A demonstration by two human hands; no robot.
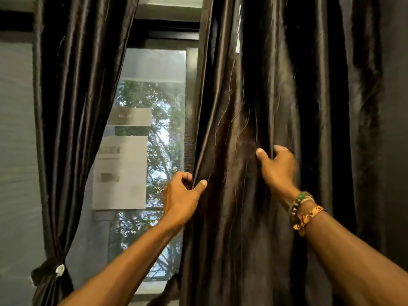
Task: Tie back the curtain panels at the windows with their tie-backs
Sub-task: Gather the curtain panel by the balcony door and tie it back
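A dark satin curtain panel hangs loose on the right of the window. My left hand pinches its left edge between thumb and fingers. Further right and a little higher, my right hand grips a bunch of folds of that same panel; bracelets sit on that wrist. On the left, another dark curtain panel is gathered low down by a dark tie-back with a pale round fastener.
Between the panels shows the window with a mesh screen, pale paper sheets stuck on the glass, and trees outside. A grey wall runs down the far left. The sill lies at the bottom centre.
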